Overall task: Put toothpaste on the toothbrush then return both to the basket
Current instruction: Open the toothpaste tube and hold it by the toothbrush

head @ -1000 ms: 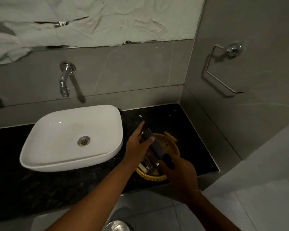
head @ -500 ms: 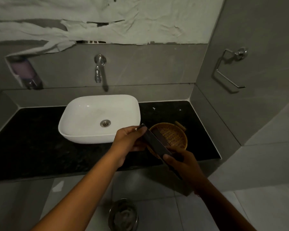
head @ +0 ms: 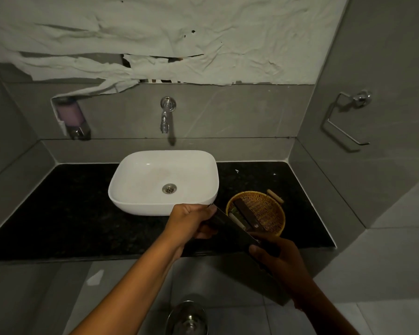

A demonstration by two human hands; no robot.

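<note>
Head view: a long dark box (head: 230,229) is held between both hands over the counter's front edge. The left hand (head: 191,222) is closed on its far end; the right hand (head: 276,257) is closed on its near end. Whether toothpaste or toothbrush is inside cannot be told. Behind it, the wicker basket (head: 271,213) sits near the counter's (head: 70,209) front right corner, beside the basin (head: 163,180), with another dark box (head: 248,215) inside. Opening is judged best done over the counter, contents kept from dropping.

The sink (head: 163,181) sat mid-bench (head: 58,213), the tap (head: 166,114) on the wall behind it. The basket (head: 264,211) stood right of the sink, near the bench's front edge, a box (head: 248,217) lying in it.
</note>
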